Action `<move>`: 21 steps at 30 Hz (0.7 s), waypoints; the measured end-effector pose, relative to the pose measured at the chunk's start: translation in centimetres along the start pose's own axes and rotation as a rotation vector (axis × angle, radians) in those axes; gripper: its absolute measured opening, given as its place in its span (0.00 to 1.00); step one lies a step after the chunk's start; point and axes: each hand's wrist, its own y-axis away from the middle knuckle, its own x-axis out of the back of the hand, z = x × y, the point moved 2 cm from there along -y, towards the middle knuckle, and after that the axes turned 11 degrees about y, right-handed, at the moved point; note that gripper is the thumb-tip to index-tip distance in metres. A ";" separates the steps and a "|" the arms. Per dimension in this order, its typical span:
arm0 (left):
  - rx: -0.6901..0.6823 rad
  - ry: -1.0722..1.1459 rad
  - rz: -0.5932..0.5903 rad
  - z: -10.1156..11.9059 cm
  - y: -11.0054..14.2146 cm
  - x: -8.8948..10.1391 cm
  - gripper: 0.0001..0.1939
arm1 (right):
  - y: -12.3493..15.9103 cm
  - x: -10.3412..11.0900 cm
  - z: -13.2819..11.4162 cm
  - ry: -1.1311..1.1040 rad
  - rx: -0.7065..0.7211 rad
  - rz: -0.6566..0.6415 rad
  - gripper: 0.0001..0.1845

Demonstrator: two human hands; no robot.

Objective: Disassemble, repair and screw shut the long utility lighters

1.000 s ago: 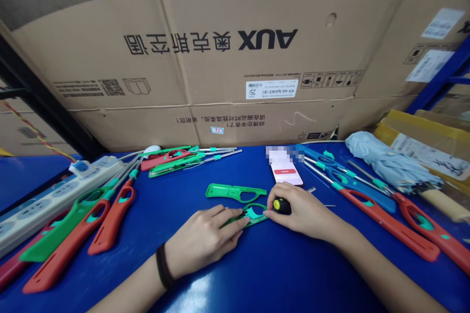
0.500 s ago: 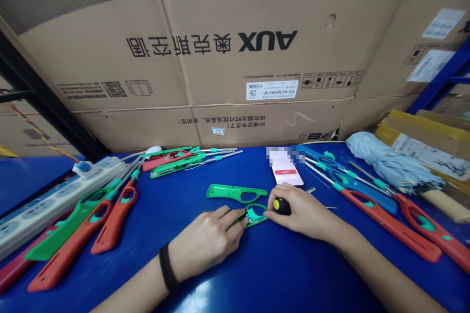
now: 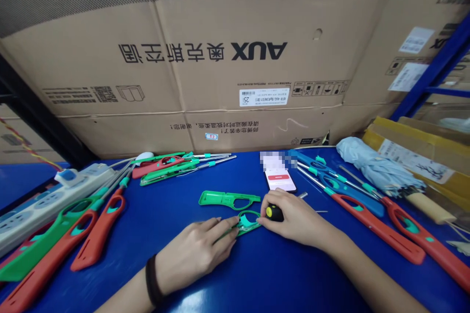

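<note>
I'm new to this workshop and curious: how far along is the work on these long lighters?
Looks done: the red lighters lying whole at the right. In hand: the left hand steadies a green lighter body while the right hand grips a black-handled screwdriver. Left: a loose green casing half lies beside them, unfitted.

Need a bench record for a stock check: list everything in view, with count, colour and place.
Left lighters: 4, green and red, left of the hands.
Back lighters: about 3, green and red, far edge of the bench.
Right lighters: 4, two blue and two red, right of the hands.
Green handle shell: 1, green, centre of the bench.
Second green handle: 1, green with teal, under the hands.
Screwdriver: 1, black and yellow handle, in the right hand.
Phone: 1, beyond the right hand.
Power strip: 1, white, left edge.
Folded umbrella: 1, pale blue, far right.
Carton: 1 large, brown, printed AUX, behind the bench.
Shelf frame: blue, right.
Bench: 1, blue, beneath all this.
Wristband: 1, black, left wrist.
Hands: left hand on the second green handle; right hand around the screwdriver.
</note>
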 end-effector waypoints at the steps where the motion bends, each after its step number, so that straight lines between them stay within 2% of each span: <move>1: 0.011 -0.009 -0.036 0.1 -0.1 0.0 0.12 | 0.0 0.0 0.0 -0.001 0.004 0.003 0.04; 6: 0.095 -0.007 -0.188 0.3 -1.0 0.0 0.08 | -0.1 -0.1 -0.2 0.004 0.011 0.009 0.04; 10: 0.168 0.078 -0.226 0.0 -1.7 0.3 0.07 | 0.0 -0.1 -0.1 0.014 0.012 0.007 0.04; 14: 0.231 0.224 -0.256 -0.8 -1.3 0.9 0.08 | 0.1 -0.1 -0.1 0.016 0.030 0.015 0.03; 18: 0.264 0.386 -0.192 -2.3 -0.7 2.1 0.12 | 0.0 0.5 -0.3 0.019 0.059 0.065 0.02; 21: 0.302 0.449 -0.008 -4.3 -1.0 3.4 0.16 | 0.0 1.1 -0.4 0.007 0.063 0.171 0.04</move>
